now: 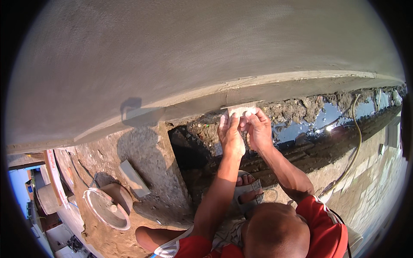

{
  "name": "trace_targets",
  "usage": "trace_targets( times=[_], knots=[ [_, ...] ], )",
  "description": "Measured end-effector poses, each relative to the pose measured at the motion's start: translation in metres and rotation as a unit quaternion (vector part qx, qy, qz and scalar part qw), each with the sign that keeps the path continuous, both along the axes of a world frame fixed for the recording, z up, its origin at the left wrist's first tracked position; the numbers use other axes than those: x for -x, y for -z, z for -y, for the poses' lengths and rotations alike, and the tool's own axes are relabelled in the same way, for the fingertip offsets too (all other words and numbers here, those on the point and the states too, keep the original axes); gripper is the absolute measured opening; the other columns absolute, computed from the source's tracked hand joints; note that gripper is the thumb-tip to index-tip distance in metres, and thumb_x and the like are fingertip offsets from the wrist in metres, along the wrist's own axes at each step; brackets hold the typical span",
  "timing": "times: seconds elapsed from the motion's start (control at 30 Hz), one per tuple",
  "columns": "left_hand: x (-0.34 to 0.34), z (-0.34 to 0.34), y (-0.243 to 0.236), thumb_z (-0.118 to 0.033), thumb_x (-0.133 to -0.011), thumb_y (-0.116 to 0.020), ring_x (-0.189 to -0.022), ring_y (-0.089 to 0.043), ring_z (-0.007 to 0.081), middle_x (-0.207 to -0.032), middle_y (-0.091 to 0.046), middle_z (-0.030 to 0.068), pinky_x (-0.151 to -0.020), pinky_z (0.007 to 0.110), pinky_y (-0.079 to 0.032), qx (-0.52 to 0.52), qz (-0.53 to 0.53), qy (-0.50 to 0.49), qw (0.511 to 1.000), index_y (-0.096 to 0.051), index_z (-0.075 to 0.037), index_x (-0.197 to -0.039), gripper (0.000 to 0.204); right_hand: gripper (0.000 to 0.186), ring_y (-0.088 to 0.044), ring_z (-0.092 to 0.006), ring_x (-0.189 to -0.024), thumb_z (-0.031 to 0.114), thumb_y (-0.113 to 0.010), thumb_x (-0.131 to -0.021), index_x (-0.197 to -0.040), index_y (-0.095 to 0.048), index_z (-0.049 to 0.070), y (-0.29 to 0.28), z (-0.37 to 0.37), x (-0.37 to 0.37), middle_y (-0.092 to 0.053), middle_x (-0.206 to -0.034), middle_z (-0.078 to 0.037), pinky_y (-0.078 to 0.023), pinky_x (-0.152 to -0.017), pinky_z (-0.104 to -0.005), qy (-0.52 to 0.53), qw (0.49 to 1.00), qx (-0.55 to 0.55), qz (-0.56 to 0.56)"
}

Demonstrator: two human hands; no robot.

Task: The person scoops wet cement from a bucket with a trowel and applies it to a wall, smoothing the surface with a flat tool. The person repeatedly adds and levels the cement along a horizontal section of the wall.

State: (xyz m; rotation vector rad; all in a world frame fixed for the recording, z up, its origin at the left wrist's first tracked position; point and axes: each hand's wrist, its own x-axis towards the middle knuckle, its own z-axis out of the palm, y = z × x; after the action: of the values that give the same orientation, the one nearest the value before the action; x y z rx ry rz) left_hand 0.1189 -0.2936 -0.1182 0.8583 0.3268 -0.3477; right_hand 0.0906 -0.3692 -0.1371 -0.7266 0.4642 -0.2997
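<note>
While left grip (pixel 232 138) holds a board (pixel 241 109), right grip (pixel 260 132) does too.

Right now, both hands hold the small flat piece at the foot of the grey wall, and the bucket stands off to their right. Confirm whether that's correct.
Not quite: the bucket stands off to their left, as the head view shows. The left hand and right hand do hold the small flat piece at the foot of the grey wall.
</note>
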Motion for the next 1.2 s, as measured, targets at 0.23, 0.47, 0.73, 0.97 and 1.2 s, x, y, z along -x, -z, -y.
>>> trace_targets(
  times=[0.23,0.47,0.73,0.97,1.2],
  knots=[
    [0.001,0.002,-0.138,-0.013,-0.089,-0.063,-0.089,-0.052,0.0104,-0.103,-0.059,0.0083,-0.079,0.026,-0.043,0.0,0.105,0.024,0.994,-0.051,0.002,-0.112,0.029,0.017,-0.056,-0.0141,-0.063,0.013,-0.064,-0.086,-0.096,-0.053,0.003,-0.131,0.002,-0.006,-0.06,-0.077,-0.006,-0.045,-0.058,-0.0272,0.026,0.994,0.007,0.103],
    [0.041,-0.005,-0.082,-0.009,-0.091,-0.059,-0.096,-0.053,0.011,-0.106,-0.058,0.0059,-0.086,0.028,-0.042,-0.06,0.094,0.051,0.992,-0.051,0.0,-0.115,0.027,0.026,-0.06,-0.0176,-0.089,0.008,-0.062,-0.087,-0.111,-0.052,0.003,-0.083,-0.006,0.032,-0.062,-0.099,-0.008,-0.049,-0.082,-0.0332,0.016,0.997,-0.05,0.063],
    [0.104,-0.054,0.033,-0.008,-0.089,-0.058,-0.11,-0.052,0.0212,-0.121,-0.053,0.0172,-0.096,0.032,-0.04,-0.255,-0.055,0.074,0.963,-0.034,0.001,-0.135,0.053,0.008,-0.064,-0.0201,-0.086,0.011,-0.059,-0.09,-0.098,-0.059,0.009,0.066,-0.022,0.022,-0.062,-0.09,-0.002,-0.055,-0.067,-0.0342,-0.044,0.993,-0.11,-0.021],
    [0.112,-0.083,0.027,-0.009,-0.09,-0.058,-0.105,-0.055,0.0209,-0.112,-0.058,0.0165,-0.093,0.031,-0.042,-0.289,-0.003,0.135,0.948,-0.037,0.004,-0.133,0.049,0.012,-0.064,-0.0213,-0.086,0.008,-0.059,-0.089,-0.101,-0.056,0.009,0.049,-0.034,-0.005,-0.062,-0.091,-0.003,-0.055,-0.069,-0.0335,-0.002,0.992,-0.125,0.004],
    [0.111,-0.106,0.026,-0.007,-0.09,-0.056,-0.095,-0.056,0.0155,-0.105,-0.059,0.0126,-0.086,0.028,-0.044,-0.293,0.031,0.16,0.942,-0.04,0.006,-0.13,0.045,0.016,-0.065,-0.0203,-0.084,0.008,-0.059,-0.089,-0.103,-0.054,0.005,-0.026,-0.048,-0.015,-0.063,-0.095,-0.006,-0.055,-0.068,-0.0311,0.013,0.993,-0.097,0.065]
  ],
)
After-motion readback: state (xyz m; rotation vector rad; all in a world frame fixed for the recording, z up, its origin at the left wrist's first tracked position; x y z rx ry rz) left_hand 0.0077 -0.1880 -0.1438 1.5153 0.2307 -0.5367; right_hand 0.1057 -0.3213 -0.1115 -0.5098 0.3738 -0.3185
